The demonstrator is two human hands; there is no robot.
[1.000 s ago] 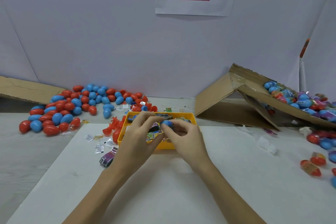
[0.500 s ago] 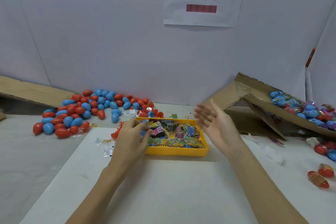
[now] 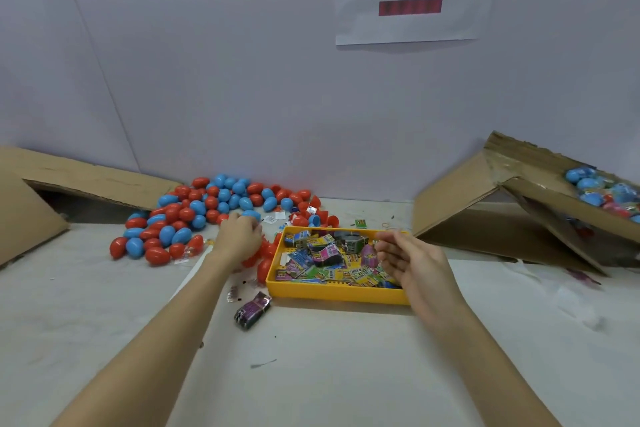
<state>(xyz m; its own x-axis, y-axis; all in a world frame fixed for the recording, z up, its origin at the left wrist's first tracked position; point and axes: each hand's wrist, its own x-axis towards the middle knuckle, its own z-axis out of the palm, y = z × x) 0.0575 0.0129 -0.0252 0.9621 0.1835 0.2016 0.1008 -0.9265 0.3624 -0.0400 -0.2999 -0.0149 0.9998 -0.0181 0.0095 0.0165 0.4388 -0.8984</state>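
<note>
Two hands show: one left hand (image 3: 240,236) and one right hand (image 3: 408,260). One yellow tray (image 3: 336,295) holds a heap of printed packets (image 3: 325,255), too many to count. Dozens of red and blue eggs (image 3: 194,208) form one pile. Two cardboard boxes lie tipped, the left box (image 3: 86,180) and the right box (image 3: 450,204). There is one paper sign (image 3: 408,28) and one dark bundle (image 3: 252,310).
</note>
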